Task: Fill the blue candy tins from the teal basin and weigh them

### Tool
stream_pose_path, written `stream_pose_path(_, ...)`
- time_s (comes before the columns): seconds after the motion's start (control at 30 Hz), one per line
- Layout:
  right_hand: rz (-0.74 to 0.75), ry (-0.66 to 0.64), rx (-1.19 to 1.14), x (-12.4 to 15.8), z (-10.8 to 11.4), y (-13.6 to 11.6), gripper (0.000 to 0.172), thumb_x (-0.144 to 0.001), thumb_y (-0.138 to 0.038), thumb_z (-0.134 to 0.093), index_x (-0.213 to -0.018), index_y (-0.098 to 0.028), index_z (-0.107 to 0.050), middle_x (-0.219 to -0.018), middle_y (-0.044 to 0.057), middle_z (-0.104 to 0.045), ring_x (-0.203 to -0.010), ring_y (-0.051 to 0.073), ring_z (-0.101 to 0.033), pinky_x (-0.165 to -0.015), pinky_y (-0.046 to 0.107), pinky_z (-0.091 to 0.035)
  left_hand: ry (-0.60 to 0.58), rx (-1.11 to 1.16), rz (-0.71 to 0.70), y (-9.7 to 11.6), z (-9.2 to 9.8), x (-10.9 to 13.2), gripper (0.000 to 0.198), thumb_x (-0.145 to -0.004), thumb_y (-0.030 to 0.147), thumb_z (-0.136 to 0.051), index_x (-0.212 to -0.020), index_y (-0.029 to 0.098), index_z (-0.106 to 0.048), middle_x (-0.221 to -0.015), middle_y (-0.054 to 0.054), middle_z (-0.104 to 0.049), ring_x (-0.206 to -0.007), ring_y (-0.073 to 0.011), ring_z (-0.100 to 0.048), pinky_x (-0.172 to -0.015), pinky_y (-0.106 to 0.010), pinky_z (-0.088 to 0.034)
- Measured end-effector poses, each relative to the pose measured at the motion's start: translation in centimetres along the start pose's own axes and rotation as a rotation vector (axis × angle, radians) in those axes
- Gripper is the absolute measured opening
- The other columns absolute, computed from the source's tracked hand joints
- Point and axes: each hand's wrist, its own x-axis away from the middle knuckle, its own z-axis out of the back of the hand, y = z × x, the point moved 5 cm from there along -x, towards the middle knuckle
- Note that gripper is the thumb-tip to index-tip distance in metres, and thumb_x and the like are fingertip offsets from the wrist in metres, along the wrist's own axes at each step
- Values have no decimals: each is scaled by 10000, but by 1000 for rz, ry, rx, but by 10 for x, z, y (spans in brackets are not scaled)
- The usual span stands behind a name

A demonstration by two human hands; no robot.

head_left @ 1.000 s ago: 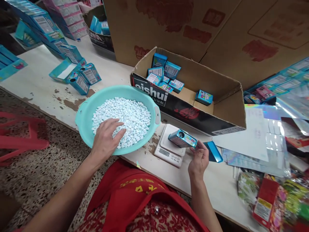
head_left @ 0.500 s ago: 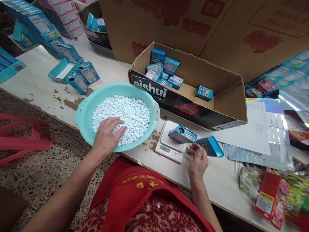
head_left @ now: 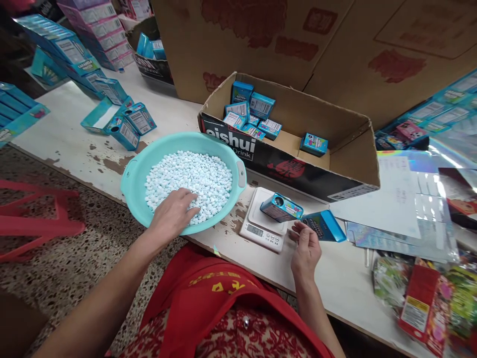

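My left hand [head_left: 174, 215] is in the turquoise basin [head_left: 238, 174], its fingers apart and the fingertips down among many small pale blue-white candies [head_left: 190, 169]. Thumb and forefinger have a gap between them. On the white kitchen scale [head_left: 264, 226] stands a blue candy box [head_left: 282, 207] with a round dark opening on top. My right hand [head_left: 306, 248] is beside the scale, fingers loosely curled and apart, with nothing visible in it. Just beyond its fingers a second blue box [head_left: 326, 226] lies tilted on the table. Whether the fingers touch either box I cannot tell.
Behind the scale a cardboard carton [head_left: 290, 169] holds several blue boxes. More blue boxes [head_left: 126, 132] stand at the left, near pink stacks [head_left: 97, 35]. Papers [head_left: 395, 199] and colourful packets [head_left: 421, 298] lie at the right. A red stool [head_left: 40, 219] is on the floor.
My left hand has lowered a little, and its fingertips now dip into the candies. My right hand stays almost still beside the scale. The view has shifted slightly.
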Motion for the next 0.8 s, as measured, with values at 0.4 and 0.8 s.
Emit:
stream_pose_path(0.4, -31, 36, 45, 2, 8, -2, 552, -767, -650, -584, -978, -143, -639, -994, 103, -681, -905, 222, -631, -784, 384, -508, 98, -25, -216, 30, 29, -18, 241, -912, 306, -440, -1009, 197, -631, -1129, -134, -603, -1048, -314, -523, -911, -464, -420)
stream_pose_path(0.8, 37, 106, 256, 9, 6, -21, 529, -703, -621, -610, -1036, -216, -679, -1026, 119, -697, -979, 354, -630, -797, 476, -512, -448, 469, -771, 202, -25, -97, 350, -571, 203, -800, -883, 268, -655, -773, -5, -603, -807, -260, -644, -608, -301, -466)
